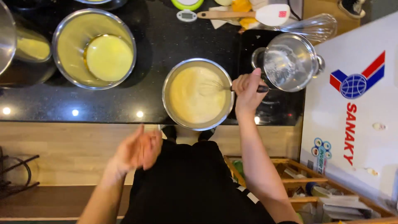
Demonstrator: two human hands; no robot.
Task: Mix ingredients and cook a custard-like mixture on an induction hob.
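Note:
My right hand (pixel 247 92) grips the dark handle of a wire whisk (pixel 215 88) whose wires dip into pale yellow batter in a steel mixing bowl (pixel 166 85) at the counter's front edge. My left hand (pixel 139 150) is blurred, open with fingers apart, held below the counter edge in front of my black apron and touching nothing.
A larger steel bowl (pixel 66 45) with yellow liquid sits at the left. A small steel pot (pixel 289 62) stands right of my hand. A second whisk (pixel 315 25), a white spatula (pixel 271 14) and a small timer (pixel 186 15) lie behind. A white appliance (pixel 356 124) and wooden crate (pixel 286 166) are at right.

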